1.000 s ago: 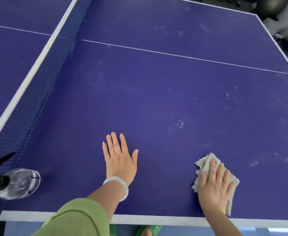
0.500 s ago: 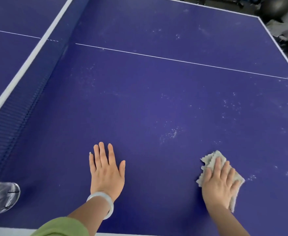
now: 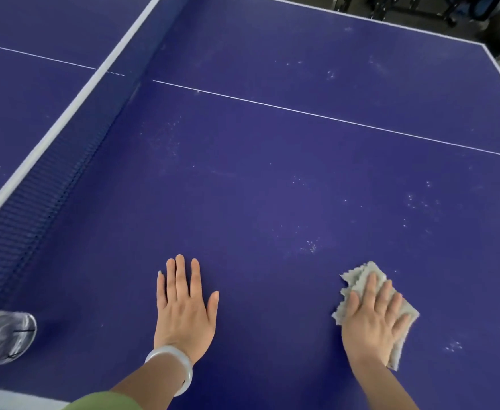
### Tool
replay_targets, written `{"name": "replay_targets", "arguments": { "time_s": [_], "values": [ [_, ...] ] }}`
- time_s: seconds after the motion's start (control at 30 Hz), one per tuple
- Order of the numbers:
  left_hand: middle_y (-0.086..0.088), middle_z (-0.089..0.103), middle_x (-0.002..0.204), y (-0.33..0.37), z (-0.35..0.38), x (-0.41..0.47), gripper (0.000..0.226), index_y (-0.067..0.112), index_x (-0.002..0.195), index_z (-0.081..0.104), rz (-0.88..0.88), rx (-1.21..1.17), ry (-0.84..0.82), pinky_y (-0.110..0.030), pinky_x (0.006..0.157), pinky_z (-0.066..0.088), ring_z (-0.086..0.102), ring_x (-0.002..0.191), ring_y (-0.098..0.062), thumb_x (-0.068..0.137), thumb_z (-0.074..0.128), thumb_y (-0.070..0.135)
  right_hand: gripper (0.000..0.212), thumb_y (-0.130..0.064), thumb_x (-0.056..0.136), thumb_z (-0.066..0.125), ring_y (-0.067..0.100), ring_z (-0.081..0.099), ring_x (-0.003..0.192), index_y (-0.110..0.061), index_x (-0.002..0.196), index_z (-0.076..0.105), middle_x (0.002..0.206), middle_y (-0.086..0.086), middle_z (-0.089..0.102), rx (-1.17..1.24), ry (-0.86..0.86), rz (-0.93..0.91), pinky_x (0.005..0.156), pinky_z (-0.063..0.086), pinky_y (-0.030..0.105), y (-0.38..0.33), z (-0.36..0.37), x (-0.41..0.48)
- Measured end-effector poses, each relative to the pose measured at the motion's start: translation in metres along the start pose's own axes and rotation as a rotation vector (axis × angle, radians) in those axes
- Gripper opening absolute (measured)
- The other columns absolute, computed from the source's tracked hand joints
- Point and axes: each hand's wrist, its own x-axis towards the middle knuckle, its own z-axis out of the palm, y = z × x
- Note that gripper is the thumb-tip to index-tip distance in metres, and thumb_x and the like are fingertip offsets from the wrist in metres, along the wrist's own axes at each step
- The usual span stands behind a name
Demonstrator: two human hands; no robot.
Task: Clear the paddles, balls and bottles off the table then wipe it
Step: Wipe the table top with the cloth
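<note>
Right hand [image 3: 374, 324] with cloth [image 3: 358, 276] farther up the table [image 3: 242, 187] than before; closer to the white specks [image 3: 312, 247].

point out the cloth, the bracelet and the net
cloth [image 3: 358, 276], head view, its bare far corner
bracelet [image 3: 168, 352], head view, top of the white band
net [image 3: 35, 196], head view, mesh below the white tape
</note>
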Motion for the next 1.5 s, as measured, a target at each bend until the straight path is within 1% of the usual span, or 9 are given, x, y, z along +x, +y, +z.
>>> {"name": "replay_targets", "arguments": {
  "time_s": [0.2, 0.37, 0.47, 0.63, 0.8, 0.97, 1.07, 1.23, 1.5],
  "values": [
    [-0.022, 0.021, 0.159, 0.0, -0.001, 0.0, 0.072, 0.005, 0.152, 0.027, -0.005, 0.005, -0.006, -0.055, 0.118, 0.02, 0.015, 0.149, -0.036, 0.098, 0.017, 0.051, 0.059, -0.042, 0.099, 0.02, 0.032, 0.018, 0.147, -0.02, 0.155, 0.02, 0.16, 0.013, 0.021, -0.041, 0.026, -0.491, 0.117, 0.013, 0.057, -0.09, 0.02, -0.06],
    [-0.02, 0.019, 0.16, 0.001, -0.001, 0.0, 0.071, 0.007, 0.152, 0.026, -0.01, 0.01, -0.006, -0.053, 0.119, 0.019, 0.013, 0.15, -0.035, 0.098, 0.017, 0.052, 0.061, -0.048, 0.101, 0.023, 0.031, 0.0, 0.151, -0.022, 0.156, 0.018, 0.164, 0.006, 0.008, -0.225, -0.03, -0.96, 0.117, 0.009, 0.056, -0.113, 0.012, -0.008],
    [-0.02, 0.021, 0.159, 0.001, -0.002, 0.0, 0.072, 0.006, 0.152, 0.026, -0.017, 0.009, -0.006, -0.053, 0.119, 0.02, 0.014, 0.15, -0.035, 0.098, 0.017, 0.052, 0.054, -0.049, 0.098, 0.03, 0.035, 0.003, 0.147, -0.031, 0.149, 0.028, 0.162, 0.008, 0.006, -0.31, -0.069, -0.686, 0.115, 0.008, 0.059, -0.076, -0.003, 0.056],
    [-0.021, 0.023, 0.158, 0.0, -0.001, 0.0, 0.072, 0.005, 0.152, 0.027, -0.015, 0.007, -0.015, -0.054, 0.119, 0.021, 0.017, 0.149, -0.036, 0.097, 0.019, 0.051, 0.059, -0.05, 0.098, 0.002, 0.027, -0.007, 0.15, -0.027, 0.148, -0.019, 0.164, 0.007, -0.003, -0.005, -0.019, -0.004, 0.118, -0.003, 0.056, -0.009, -0.016, 0.051],
    [-0.021, 0.022, 0.159, 0.0, 0.0, 0.0, 0.072, 0.005, 0.152, 0.028, -0.013, 0.01, -0.004, -0.053, 0.119, 0.019, 0.016, 0.149, -0.035, 0.097, 0.02, 0.052, 0.061, -0.043, 0.1, 0.012, 0.037, 0.015, 0.148, -0.018, 0.155, 0.02, 0.16, 0.017, 0.019, -0.068, 0.016, -0.381, 0.117, 0.008, 0.059, -0.079, 0.013, -0.038],
    [-0.02, 0.02, 0.16, 0.0, 0.0, 0.0, 0.072, 0.006, 0.152, 0.028, -0.019, 0.017, 0.001, -0.052, 0.12, 0.017, 0.014, 0.15, -0.034, 0.097, 0.019, 0.052, 0.057, -0.046, 0.103, 0.01, 0.028, 0.004, 0.151, -0.025, 0.157, 0.01, 0.164, 0.001, -0.001, -0.151, -0.001, -0.952, 0.116, 0.014, 0.054, -0.082, 0.012, -0.023],
    [-0.021, 0.021, 0.159, 0.001, 0.0, 0.0, 0.072, 0.006, 0.152, 0.027, -0.018, 0.018, 0.0, -0.052, 0.12, 0.016, 0.015, 0.149, -0.035, 0.097, 0.021, 0.052, 0.057, -0.045, 0.1, -0.006, 0.034, 0.023, 0.144, -0.034, 0.142, 0.031, 0.164, 0.003, -0.001, -0.206, 0.078, -0.827, 0.112, 0.016, 0.054, -0.041, -0.001, 0.03],
    [-0.021, 0.021, 0.159, 0.002, -0.002, 0.0, 0.072, 0.006, 0.152, 0.027, -0.024, 0.016, -0.006, -0.052, 0.12, 0.017, 0.015, 0.149, -0.035, 0.097, 0.02, 0.051, 0.056, -0.046, 0.1, 0.005, 0.028, -0.004, 0.15, -0.028, 0.148, -0.017, 0.164, 0.007, -0.001, -0.033, -0.027, -0.048, 0.118, 0.0, 0.056, -0.018, -0.003, 0.038],
    [-0.021, 0.019, 0.16, 0.002, -0.002, 0.0, 0.073, 0.006, 0.153, 0.024, -0.014, 0.012, -0.003, -0.052, 0.121, 0.015, 0.012, 0.15, -0.035, 0.098, 0.014, 0.052, 0.06, -0.044, 0.102, 0.019, 0.028, 0.006, 0.151, -0.021, 0.157, 0.009, 0.164, 0.005, 0.009, -0.14, -0.025, -0.868, 0.117, 0.013, 0.054, -0.059, 0.015, -0.085]
  ]
}}
